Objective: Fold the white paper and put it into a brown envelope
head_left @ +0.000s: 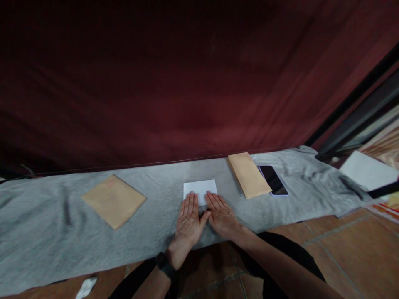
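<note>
A small white sheet of paper (pixel 200 187) lies flat on the grey cloth, directly in front of me. My left hand (pixel 189 218) rests flat with its fingers stretched over the paper's lower left part. My right hand (pixel 222 216) lies flat too, its fingertips on the lower right part. Both thumbs meet or nearly meet just below the sheet. Whether the paper is folded cannot be made out. To the left lies a stack of brown envelopes (pixel 114 201); to the right is another brown envelope (pixel 249 175), partly over a phone (pixel 273 180).
The grey cloth (pixel 156 224) covers a long, narrow surface. Behind it hangs a dark red curtain (pixel 193 91). A white sheet (pixel 369 170) and printed papers sit at the far right. Below are floor tiles (pixel 358 249) and a white scrap (pixel 86 287).
</note>
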Available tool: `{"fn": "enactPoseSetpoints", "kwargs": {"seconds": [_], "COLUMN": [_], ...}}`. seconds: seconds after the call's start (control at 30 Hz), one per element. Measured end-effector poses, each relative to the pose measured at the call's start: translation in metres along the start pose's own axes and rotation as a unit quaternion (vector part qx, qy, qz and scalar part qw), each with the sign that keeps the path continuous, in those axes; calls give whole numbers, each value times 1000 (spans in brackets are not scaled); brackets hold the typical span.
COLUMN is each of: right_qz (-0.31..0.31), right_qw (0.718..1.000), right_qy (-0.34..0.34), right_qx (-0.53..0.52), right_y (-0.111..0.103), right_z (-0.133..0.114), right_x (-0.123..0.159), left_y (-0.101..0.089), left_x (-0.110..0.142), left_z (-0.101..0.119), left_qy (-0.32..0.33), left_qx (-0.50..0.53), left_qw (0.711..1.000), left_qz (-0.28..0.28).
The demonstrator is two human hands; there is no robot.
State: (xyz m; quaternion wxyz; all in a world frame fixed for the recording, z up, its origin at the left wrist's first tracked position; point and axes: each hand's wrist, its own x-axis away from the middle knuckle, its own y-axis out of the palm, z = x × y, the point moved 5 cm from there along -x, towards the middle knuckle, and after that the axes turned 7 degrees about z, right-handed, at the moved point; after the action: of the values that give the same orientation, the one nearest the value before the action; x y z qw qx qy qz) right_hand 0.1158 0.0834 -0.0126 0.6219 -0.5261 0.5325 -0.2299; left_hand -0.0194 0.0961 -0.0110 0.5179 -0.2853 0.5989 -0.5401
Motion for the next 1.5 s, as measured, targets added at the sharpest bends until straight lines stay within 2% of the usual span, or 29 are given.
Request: {"fn": "enactPoseSetpoints", "kwargs": {"seconds": [0.3,0.43,0.57,0.7,0.87,0.97,1.1,1.3,1.5], "right_qz": [15,-15,-48,-36,-30,-45,-37,-43,-14], "right_qw": [999,999,993,989,990,992,995,995,995], "right_qy": [24,43,99,125,93,76,70,92,97], "right_qx": [26,5,-38,-76,-100,-88,-61,-22,0], "right_y": [-14,-20,-30,-36,-21,-5,6,10,13], "right_z": [18,24,29,33,22,14,11,21,28], "right_x": [10,9,-6,-32,-58,-61,-57,-53,-51], "left_y": [-9,-21,-32,-22,9,18,15,11,6], "left_x": [2,-2,-21,-43,-56,-57,-57,-59,-56], "left_z": [-19,-21,-13,5,17,18,16,7,-8], "left_qy": [-59,-71,-58,-12,12,17,14,-20,-46], "left_qx": [-51,-71,-74,-24,0,-6,-23,-43,-52], "left_qw": [996,995,995,999,1000,999,998,997,997], "left_qz": [-39,-13,38,37,-20,-48,-59,-58,-32]}}
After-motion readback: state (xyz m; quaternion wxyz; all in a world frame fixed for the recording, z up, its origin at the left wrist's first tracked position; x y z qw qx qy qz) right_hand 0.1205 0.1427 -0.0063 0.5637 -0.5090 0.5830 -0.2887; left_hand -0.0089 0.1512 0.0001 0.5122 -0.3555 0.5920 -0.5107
